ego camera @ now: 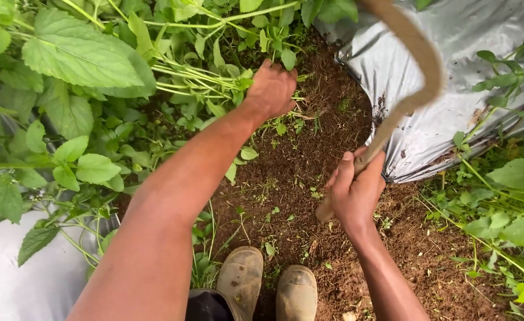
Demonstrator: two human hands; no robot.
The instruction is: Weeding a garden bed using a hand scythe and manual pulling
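1. Weeding looks partly done: bare brown soil (297, 178) fills the frame's middle, while leafy green stems (184, 74) crowd the upper left.
2. Left hand (270, 89), top centre, has its fingers clamped round a bunch of those stems near their base.
3. Right hand (355, 191), centre right, has fingers wrapped tight on the handle of a curved sickle (419, 59), its blade arching over silver plastic sheeting (488, 89), apart from the stems.

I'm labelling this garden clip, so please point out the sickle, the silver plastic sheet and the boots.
sickle (419, 53), head view, on the curved blade.
silver plastic sheet (482, 101), head view, on a bare stretch right of the blade.
boots (241, 276), head view, on the toe of the left boot.
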